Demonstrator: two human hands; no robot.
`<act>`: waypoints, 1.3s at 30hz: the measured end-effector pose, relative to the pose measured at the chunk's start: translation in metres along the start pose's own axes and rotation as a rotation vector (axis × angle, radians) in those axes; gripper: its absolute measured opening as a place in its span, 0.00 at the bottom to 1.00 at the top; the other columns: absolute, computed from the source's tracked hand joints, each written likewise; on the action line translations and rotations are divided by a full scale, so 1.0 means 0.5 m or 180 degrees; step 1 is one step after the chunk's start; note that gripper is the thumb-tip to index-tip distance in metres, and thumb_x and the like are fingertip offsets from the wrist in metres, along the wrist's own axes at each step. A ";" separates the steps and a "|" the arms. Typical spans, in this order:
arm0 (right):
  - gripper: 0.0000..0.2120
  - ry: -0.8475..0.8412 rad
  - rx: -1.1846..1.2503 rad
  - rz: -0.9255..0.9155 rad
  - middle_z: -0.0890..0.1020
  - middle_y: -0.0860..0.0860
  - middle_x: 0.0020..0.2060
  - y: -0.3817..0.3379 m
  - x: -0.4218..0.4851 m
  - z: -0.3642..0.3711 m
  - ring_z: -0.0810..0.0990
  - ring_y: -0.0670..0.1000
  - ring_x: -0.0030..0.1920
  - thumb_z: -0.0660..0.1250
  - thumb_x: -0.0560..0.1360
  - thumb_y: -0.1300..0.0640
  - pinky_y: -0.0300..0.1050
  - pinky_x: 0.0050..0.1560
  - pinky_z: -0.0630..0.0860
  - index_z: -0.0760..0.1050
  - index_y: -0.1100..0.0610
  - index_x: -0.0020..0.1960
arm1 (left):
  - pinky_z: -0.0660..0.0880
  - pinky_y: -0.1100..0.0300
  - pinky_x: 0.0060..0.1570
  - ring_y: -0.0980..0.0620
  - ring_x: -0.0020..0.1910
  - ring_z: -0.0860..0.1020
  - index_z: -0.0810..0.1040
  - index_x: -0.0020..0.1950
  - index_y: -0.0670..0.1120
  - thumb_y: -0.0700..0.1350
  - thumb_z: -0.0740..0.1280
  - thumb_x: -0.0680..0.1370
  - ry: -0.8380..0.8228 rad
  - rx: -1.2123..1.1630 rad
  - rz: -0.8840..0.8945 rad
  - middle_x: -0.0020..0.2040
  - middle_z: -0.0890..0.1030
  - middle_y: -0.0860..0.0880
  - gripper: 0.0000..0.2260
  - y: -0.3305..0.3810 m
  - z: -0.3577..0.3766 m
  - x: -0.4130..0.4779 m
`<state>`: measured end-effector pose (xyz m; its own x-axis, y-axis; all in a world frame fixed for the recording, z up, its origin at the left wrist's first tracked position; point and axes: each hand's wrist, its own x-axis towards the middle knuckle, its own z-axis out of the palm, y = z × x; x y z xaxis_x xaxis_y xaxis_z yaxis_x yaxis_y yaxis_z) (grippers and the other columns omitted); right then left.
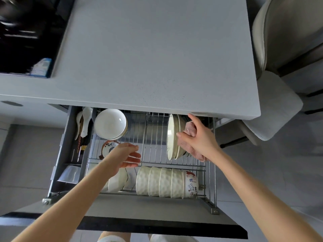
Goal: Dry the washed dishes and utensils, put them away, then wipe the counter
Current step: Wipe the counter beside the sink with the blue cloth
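A pull-out drawer with a wire dish rack (pixel 153 130) is open below the grey counter (pixel 148 58). My right hand (pixel 197 137) holds a pink cloth (pixel 189 131) against cream plates (pixel 172 137) standing on edge at the rack's right. My left hand (pixel 127 156) hovers over the rack's middle with relaxed fingers, holding nothing. A white bowl (pixel 110 124) leans at the back left, a small patterned bowl (pixel 108 148) sits below it. A row of white bowls (pixel 162 182) lies on its side along the front, the last one (pixel 191 185) printed with cartoons.
A side compartment (pixel 82 137) at the drawer's left holds white spoons and chopsticks. The black drawer front (pixel 157 226) juts toward me. A dark sink (pixel 26 37) lies at the counter's left. A padded chair (pixel 279 49) stands to the right of the counter.
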<state>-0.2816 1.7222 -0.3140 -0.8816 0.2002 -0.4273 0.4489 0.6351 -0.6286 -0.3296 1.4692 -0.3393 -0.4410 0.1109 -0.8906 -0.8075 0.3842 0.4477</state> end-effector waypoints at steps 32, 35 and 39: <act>0.20 -0.0334 -0.1062 -0.2605 0.83 0.48 0.37 -0.782 0.131 0.127 0.80 0.49 0.40 0.71 0.67 0.36 0.48 0.43 0.77 0.79 0.53 0.44 | 0.77 0.55 0.43 0.52 0.36 0.78 0.78 0.45 0.42 0.44 0.77 0.67 0.2161 -0.0844 0.1910 0.37 0.82 0.48 0.12 0.075 -0.564 -0.286; 0.15 -0.0892 -0.0942 -0.2740 0.82 0.46 0.37 -0.843 0.161 0.111 0.79 0.45 0.40 0.76 0.64 0.42 0.45 0.42 0.76 0.78 0.51 0.41 | 0.77 0.60 0.40 0.56 0.33 0.80 0.79 0.45 0.43 0.46 0.77 0.66 0.2260 -0.0398 0.1745 0.35 0.82 0.48 0.12 0.062 -0.601 -0.322; 0.09 -0.1652 -0.0797 -0.2897 0.83 0.45 0.36 -0.912 0.199 0.104 0.81 0.44 0.40 0.79 0.64 0.51 0.39 0.40 0.74 0.80 0.49 0.40 | 0.73 0.58 0.44 0.52 0.38 0.78 0.81 0.47 0.41 0.50 0.78 0.63 0.1801 -0.0404 0.1389 0.37 0.81 0.48 0.18 0.031 -0.637 -0.374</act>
<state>-0.5667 1.4137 -0.1036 -0.6735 -0.7283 -0.1268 -0.4391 0.5321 -0.7239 -0.3845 1.1622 -0.1402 -0.8409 -0.2745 -0.4665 -0.5358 0.3001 0.7892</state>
